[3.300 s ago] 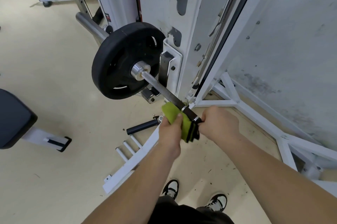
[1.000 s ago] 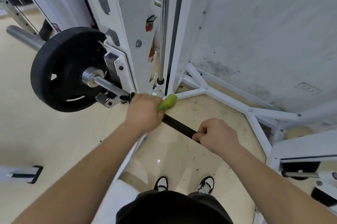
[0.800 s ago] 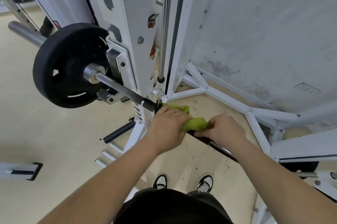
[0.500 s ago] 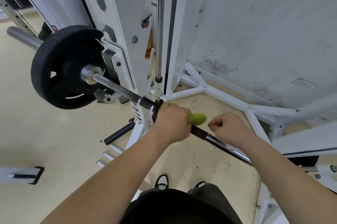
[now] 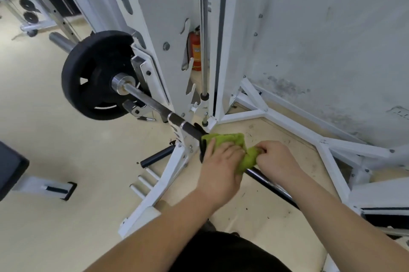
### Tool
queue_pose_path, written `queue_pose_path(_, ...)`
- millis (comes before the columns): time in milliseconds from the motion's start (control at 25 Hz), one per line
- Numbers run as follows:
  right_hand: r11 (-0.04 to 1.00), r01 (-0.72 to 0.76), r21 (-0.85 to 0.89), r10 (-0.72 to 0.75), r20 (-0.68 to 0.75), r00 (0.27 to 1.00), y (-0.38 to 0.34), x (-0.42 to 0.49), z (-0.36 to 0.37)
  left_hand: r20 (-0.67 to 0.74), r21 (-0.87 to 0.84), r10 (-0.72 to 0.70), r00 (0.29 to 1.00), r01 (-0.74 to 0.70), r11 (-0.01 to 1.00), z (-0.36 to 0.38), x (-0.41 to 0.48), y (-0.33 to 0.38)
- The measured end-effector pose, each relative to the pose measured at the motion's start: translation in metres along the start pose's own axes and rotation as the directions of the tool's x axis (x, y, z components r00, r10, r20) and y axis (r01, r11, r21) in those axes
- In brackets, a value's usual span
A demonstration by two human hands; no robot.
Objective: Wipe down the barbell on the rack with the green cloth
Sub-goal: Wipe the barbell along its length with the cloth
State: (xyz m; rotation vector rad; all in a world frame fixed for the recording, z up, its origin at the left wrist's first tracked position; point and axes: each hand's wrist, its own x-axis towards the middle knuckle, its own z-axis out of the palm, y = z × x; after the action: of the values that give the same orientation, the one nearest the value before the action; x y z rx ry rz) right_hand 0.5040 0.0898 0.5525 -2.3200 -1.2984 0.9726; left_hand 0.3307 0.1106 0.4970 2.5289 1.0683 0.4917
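Observation:
The barbell (image 5: pixel 152 103) runs diagonally from a black weight plate (image 5: pixel 93 77) at the upper left down to the lower right, resting in the white rack (image 5: pixel 168 28). A green cloth (image 5: pixel 230 141) is draped over the bar just past the rack's black hook. My left hand (image 5: pixel 221 165) lies on top of the cloth, fingers spread and pressing it onto the bar. My right hand (image 5: pixel 274 161) pinches the cloth's right end against the bar. The bar under both hands is hidden; its dark shaft (image 5: pixel 265 180) reappears below my right wrist.
A grey wall (image 5: pixel 332 39) and the rack's white floor braces (image 5: pixel 298 130) close off the right side. A red fire extinguisher (image 5: pixel 195 50) stands behind the upright. A black bench pad (image 5: pixel 11 167) is at the left edge; short pegs and a black roller (image 5: pixel 155 157) sit by the rack foot.
The cloth was bunched in my left fist half a second ago; now it is spread out over the bar under my flattened left hand. My right hand has shifted from the bare bar onto the cloth's end.

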Motion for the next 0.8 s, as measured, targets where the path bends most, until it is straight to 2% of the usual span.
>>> queue_pose_path(80, 1.000, 0.004, 0.004, -0.003, -0.033, 0.999, 0.006, 0.001, -0.002, 0.018, 0.004, 0.141, 0.990, -0.142, 0.990, -0.017, -0.002, -0.030)
queue_pose_path(120, 1.000, 0.019, 0.018, -0.018, -0.028, 0.999, 0.009, 0.002, -0.004, 0.002, 0.000, 0.137, 0.991, -0.137, 0.991, -0.028, 0.001, -0.051)
queue_pose_path(160, 0.998, 0.042, 0.037, -0.042, -0.015, 0.999, 0.011, 0.002, -0.007, -0.067, -0.035, 0.039, 0.997, -0.041, 0.999, -0.040, 0.002, -0.068)
queue_pose_path(200, 0.996, 0.072, 0.059, -0.072, -0.002, 0.997, 0.008, 0.001, -0.010, -0.190, -0.137, -0.170, 0.967, 0.145, 0.980, -0.049, -0.001, -0.080)
queue_pose_path(240, 0.993, 0.093, 0.071, -0.095, 0.014, 0.995, 0.003, -0.001, -0.011, -0.313, -0.288, -0.430, 0.847, 0.346, 0.893, -0.054, -0.005, -0.082)
queue_pose_path(280, 0.990, 0.118, 0.077, -0.120, 0.023, 0.992, -0.002, -0.002, -0.009, -0.361, -0.450, -0.656, 0.663, 0.492, 0.745, -0.053, -0.007, -0.072)
queue_pose_path(320, 0.988, 0.144, 0.060, -0.146, 0.036, 0.989, -0.008, -0.002, -0.006, -0.321, -0.603, -0.804, 0.500, 0.547, 0.581, -0.044, -0.005, -0.056)
queue_pose_path(360, 0.986, 0.168, 0.019, -0.168, 0.050, 0.984, -0.012, 0.000, 0.000, -0.179, -0.739, -0.901, 0.396, 0.550, 0.389, -0.032, -0.001, -0.035)
queue_pose_path(400, 0.981, 0.188, -0.036, -0.185, 0.069, 0.980, -0.015, 0.002, 0.007, 0.006, -0.841, -0.937, 0.350, 0.508, 0.185, -0.017, 0.002, -0.013)
queue_pose_path(440, 0.974, 0.207, -0.089, -0.199, 0.090, 0.976, -0.018, 0.003, 0.014, 0.159, -0.898, -0.928, 0.338, 0.440, 0.006, -0.003, 0.003, 0.008)
queue_pose_path(480, 0.965, 0.221, -0.143, -0.208, 0.103, 0.973, -0.019, 0.003, 0.020, 0.270, -0.916, -0.896, 0.352, 0.380, -0.127, 0.008, 0.002, 0.025)
queue_pose_path(560, 0.929, 0.243, -0.279, -0.221, 0.109, 0.969, -0.023, 0.004, 0.023, 0.402, -0.893, -0.841, 0.361, 0.357, -0.274, 0.008, 0.002, 0.034)
queue_pose_path(600, 0.909, 0.251, -0.334, -0.226, 0.112, 0.968, -0.026, 0.005, 0.024, 0.422, -0.882, -0.839, 0.344, 0.371, -0.292, 0.002, 0.003, 0.022)
queue_pose_path(680, 0.884, 0.250, -0.394, -0.224, 0.110, 0.968, -0.029, 0.005, 0.023, 0.370, -0.899, -0.885, 0.282, 0.347, -0.265, -0.013, 0.012, -0.022)
queue_pose_path(800, 0.873, 0.238, -0.425, -0.216, 0.099, 0.971, -0.035, 0.006, 0.025, 0.306, -0.950, -0.909, 0.282, 0.157, -0.271, -0.034, 0.030, -0.088)
